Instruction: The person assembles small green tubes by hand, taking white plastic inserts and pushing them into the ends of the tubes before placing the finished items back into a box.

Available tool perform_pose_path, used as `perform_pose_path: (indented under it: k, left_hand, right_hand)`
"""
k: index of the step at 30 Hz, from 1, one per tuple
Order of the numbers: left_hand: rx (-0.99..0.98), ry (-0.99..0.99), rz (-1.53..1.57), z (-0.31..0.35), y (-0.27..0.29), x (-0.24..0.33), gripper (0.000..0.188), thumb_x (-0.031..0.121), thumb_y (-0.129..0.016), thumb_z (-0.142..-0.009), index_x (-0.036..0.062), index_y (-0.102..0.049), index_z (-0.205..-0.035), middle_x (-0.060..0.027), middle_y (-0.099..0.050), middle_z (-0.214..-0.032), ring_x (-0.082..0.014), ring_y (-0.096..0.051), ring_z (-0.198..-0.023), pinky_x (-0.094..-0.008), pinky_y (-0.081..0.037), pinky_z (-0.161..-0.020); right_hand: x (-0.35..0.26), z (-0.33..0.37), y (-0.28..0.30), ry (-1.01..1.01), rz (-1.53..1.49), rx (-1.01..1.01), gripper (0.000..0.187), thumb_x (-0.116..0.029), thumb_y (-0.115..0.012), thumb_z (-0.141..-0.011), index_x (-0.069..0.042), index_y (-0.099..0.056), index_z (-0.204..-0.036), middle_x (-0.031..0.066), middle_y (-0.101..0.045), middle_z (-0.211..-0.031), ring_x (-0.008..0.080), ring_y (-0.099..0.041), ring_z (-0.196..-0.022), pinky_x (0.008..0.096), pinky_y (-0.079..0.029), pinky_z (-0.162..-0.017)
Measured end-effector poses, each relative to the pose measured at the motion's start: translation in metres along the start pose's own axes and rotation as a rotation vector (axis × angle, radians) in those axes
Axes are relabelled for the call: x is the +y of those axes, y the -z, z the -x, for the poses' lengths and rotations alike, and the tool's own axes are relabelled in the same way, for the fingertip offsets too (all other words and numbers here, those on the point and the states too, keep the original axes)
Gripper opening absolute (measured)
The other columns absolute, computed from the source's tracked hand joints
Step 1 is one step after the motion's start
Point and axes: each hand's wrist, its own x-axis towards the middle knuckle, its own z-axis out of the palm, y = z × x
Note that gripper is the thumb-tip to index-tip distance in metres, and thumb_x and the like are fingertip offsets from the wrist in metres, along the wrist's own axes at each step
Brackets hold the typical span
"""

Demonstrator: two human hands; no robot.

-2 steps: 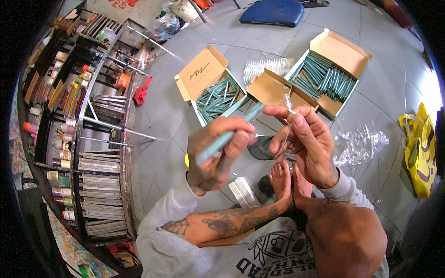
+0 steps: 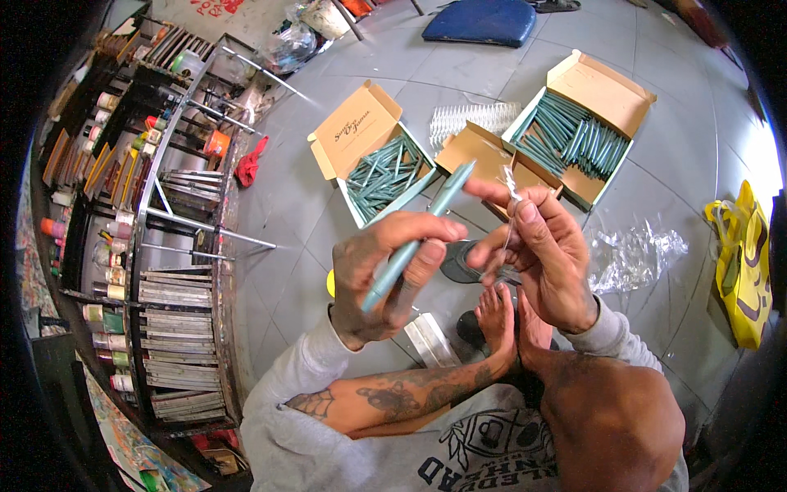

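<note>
In my left hand (image 2: 381, 275) is a slim teal pen (image 2: 445, 202), gripped between fingers and thumb, its pointed end slanting up and to the right. My right hand (image 2: 551, 258) pinches a thin, clear plastic sleeve (image 2: 510, 182) between thumb and fingers; the sleeve's lower part is hard to make out. The pen tip and the sleeve are close but apart. Beyond my left hand stands an open carton (image 2: 331, 153) of loose teal pens (image 2: 385, 176). A second open carton (image 2: 602, 90), farther right, holds more teal pens (image 2: 574, 135), many lying side by side.
Between the cartons lie a ridged clear plastic piece (image 2: 467, 121) and a brown cardboard flap (image 2: 475, 149). Crumpled clear film (image 2: 635, 256) and a yellow bag (image 2: 742, 271) are at the right. A crowded shelf rack (image 2: 176, 328) lines the left. A blue cushion (image 2: 479, 22) lies far off.
The pen has swung steeper in my left hand: its tip is higher and its lower end lower. My right hand with the sleeve has barely moved.
</note>
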Motion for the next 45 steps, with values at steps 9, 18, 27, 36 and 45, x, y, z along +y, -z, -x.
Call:
perform_pose_path:
  k: [9,18,27,36,45]
  left_hand:
    - [-0.25,-0.183,-0.341,-0.003,-0.001,0.01,0.026,0.004,-0.066,-0.079,0.016,-0.068,-0.102,-0.0065,-0.058,-0.092,-0.0172,-0.06,-0.063,-0.0297,-0.048,-0.054]
    - [-0.4,-0.282,-0.407,-0.005,-0.007,0.014,0.039,0.028,-0.072,-0.078,0.0152,-0.063,-0.113,-0.0095,-0.056,-0.094,-0.022,-0.057,-0.068,-0.0322,-0.048,-0.058]
    - [-0.211,0.855,1.015,0.002,-0.018,0.012,0.035,0.028,-0.062,-0.099,0.0063,-0.053,-0.125,-0.0082,-0.069,-0.097,-0.0159,-0.068,-0.075,-0.027,-0.056,-0.066]
    - [-0.414,0.939,1.092,0.002,-0.011,0.007,0.047,0.027,-0.065,-0.097,0.0017,-0.046,-0.132,-0.0151,-0.072,-0.105,-0.0202,-0.072,-0.086,-0.0297,-0.06,-0.075]
    - [-0.189,0.845,0.756,-0.005,-0.004,0.015,0.053,0.019,-0.074,-0.091,-0.0041,-0.053,-0.133,-0.0133,-0.073,-0.105,-0.0153,-0.07,-0.089,-0.0269,-0.058,-0.076]
  right_hand:
    - [-0.009,-0.004,0.003,0.08,-0.106,-0.081,0.022,-0.025,-0.043,-0.107,-0.005,-0.049,-0.115,0.0274,-0.051,-0.138,0.0194,-0.065,-0.084,0.0315,-0.055,-0.071]
    - [-0.01,-0.004,0.014,0.039,-0.078,-0.1,0.016,-0.02,-0.044,-0.107,-0.006,-0.049,-0.11,0.0174,-0.056,-0.113,0.0133,-0.06,-0.08,0.0259,-0.053,-0.073]
    - [-0.01,0.0,0.008,0.0,-0.148,-0.209,0.018,-0.023,-0.051,-0.104,-0.005,-0.05,-0.11,0.0133,-0.06,-0.111,0.0183,-0.062,-0.081,0.031,-0.053,-0.067]
    - [-0.011,0.0,0.019,-0.074,0.037,-0.282,0.017,-0.021,-0.052,-0.103,-0.005,-0.047,-0.106,0.0183,-0.057,-0.107,0.0159,-0.06,-0.09,0.0272,-0.052,-0.077]
    - [-0.007,-0.009,0.017,0.16,0.083,-0.201,0.019,-0.023,-0.052,-0.104,-0.004,-0.051,-0.105,0.0234,-0.05,-0.136,0.0143,-0.062,-0.086,0.0332,-0.053,-0.084]
